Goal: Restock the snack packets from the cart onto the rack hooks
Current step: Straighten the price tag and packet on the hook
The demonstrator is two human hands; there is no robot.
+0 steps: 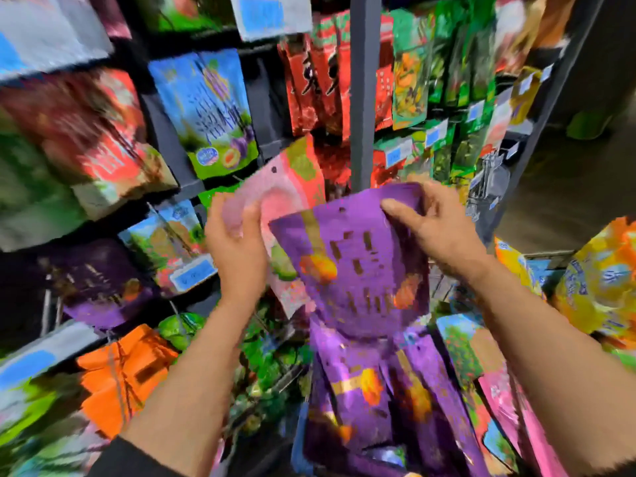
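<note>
Two hands hold packets before the rack (361, 98): the left hand (237, 249) grips a pink packet (275, 191) at 11 o'clock, while the right hand (437, 228) pinches a purple packet's (351, 270) top edge at centre. More purple packets (378, 390) lie at 6 o'clock below.

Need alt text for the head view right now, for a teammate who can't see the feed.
Seen from above, a person's left hand grips a pink snack packet and the right hand grips the top of a purple packet, both raised before a rack of hanging snack packets. More purple packets lie below them. The picture is motion-blurred.
</note>
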